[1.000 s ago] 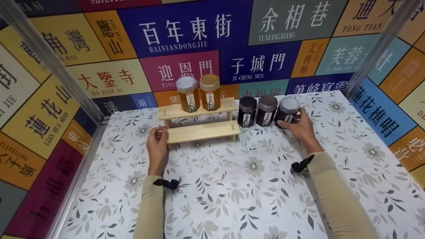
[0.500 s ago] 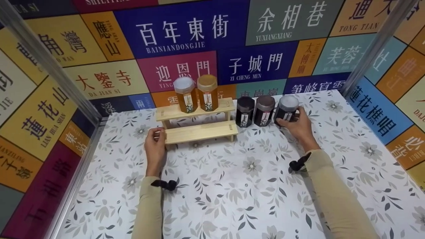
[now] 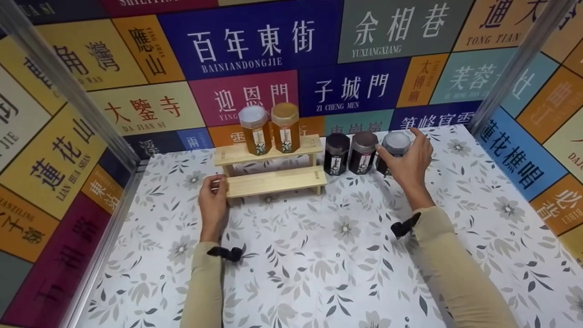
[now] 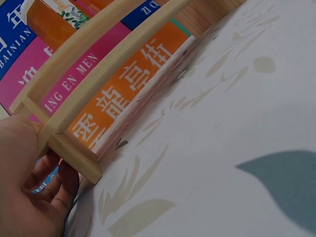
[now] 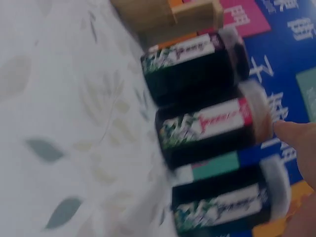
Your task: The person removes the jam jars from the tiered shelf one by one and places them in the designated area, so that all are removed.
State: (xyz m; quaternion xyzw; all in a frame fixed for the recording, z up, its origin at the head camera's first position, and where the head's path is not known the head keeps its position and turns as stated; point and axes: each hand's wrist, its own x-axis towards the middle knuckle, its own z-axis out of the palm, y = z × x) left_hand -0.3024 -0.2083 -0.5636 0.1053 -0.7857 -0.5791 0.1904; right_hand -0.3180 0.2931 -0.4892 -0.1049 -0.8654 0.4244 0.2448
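My left hand (image 3: 212,205) grips the left end of the lower step of a two-tier wooden stand (image 3: 275,180); in the left wrist view its fingers curl by the stand's leg (image 4: 76,158). My right hand (image 3: 411,166) is spread above the rightmost dark jar (image 3: 395,140), which has a pale lid. In the right wrist view this jar (image 5: 222,202) stands apart from the hand, whose thumb (image 5: 296,140) is near the middle jar's lid. The middle dark jar (image 3: 363,154) and left dark jar (image 3: 336,155) stand beside it on the table.
Two amber jars, one with a white lid (image 3: 254,116) and one with a yellow lid (image 3: 285,114), stand on the upper step. A floral cloth (image 3: 319,255) covers the table. Behind it rises a wall of coloured sign panels (image 3: 255,41), with metal posts at the corners.
My right hand has let go of the rightmost dark jar and lifted, its fingers now spread about lid height. The left hand still holds the stand. The jars stay in place.
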